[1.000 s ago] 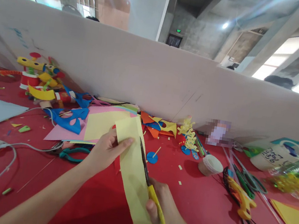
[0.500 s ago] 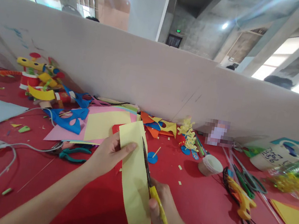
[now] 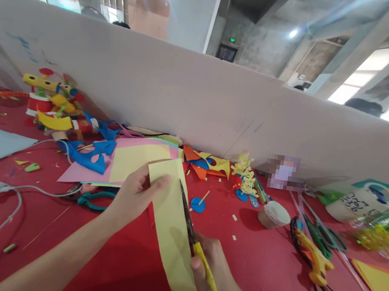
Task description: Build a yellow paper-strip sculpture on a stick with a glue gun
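The left hand (image 3: 136, 196) hides its finger ends behind the yellow strip (image 3: 170, 225); right of that, I can't make out a blurred purplish thing (image 3: 283, 173).

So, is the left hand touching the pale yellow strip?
Touching: the head view shows the left hand pinching the pale yellow strip, thumb across its face.

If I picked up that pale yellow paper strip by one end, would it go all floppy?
The pale yellow paper strip would probably droop a bit, since it already looks gently curved below the left hand. It's likely light, being a narrow, thin-looking piece. It might crease easily too, as its edges show hardly any thickness.
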### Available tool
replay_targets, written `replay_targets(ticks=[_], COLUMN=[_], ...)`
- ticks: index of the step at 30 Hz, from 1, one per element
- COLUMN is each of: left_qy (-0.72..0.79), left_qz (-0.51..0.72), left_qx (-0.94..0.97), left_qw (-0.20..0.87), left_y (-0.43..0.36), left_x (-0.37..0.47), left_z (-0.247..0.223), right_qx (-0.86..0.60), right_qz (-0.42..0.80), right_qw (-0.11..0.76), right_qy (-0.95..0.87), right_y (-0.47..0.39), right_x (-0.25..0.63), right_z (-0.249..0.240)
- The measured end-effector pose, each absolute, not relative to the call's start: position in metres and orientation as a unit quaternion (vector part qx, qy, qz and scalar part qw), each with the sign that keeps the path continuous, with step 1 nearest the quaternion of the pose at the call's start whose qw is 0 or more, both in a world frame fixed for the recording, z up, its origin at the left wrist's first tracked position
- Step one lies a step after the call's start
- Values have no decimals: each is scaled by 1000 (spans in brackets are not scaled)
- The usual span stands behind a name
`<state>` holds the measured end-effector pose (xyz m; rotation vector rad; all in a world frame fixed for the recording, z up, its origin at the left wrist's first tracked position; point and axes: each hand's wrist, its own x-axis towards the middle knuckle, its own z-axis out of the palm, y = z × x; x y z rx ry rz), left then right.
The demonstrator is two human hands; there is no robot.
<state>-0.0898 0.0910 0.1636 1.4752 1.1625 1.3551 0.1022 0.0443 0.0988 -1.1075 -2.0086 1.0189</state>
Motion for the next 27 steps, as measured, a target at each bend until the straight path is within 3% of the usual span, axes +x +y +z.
replay_targets(ticks=[6, 17, 27], left_qy=[449, 468, 467], left_qz=[532, 519, 510], left_qx=[574, 602, 592], left_qw=[430, 387, 414], left_y=[91, 82, 80], left_x=[-89, -79, -80], left_z=[164, 164, 162], right_qx=[-387, -363, -390], right_qz=[438, 446, 451], right_qw=[315, 347, 360], right_qy=[-748, -741, -718], right_y=[41, 40, 39], right_x=[100, 100, 96], right_z=[108, 111, 105])
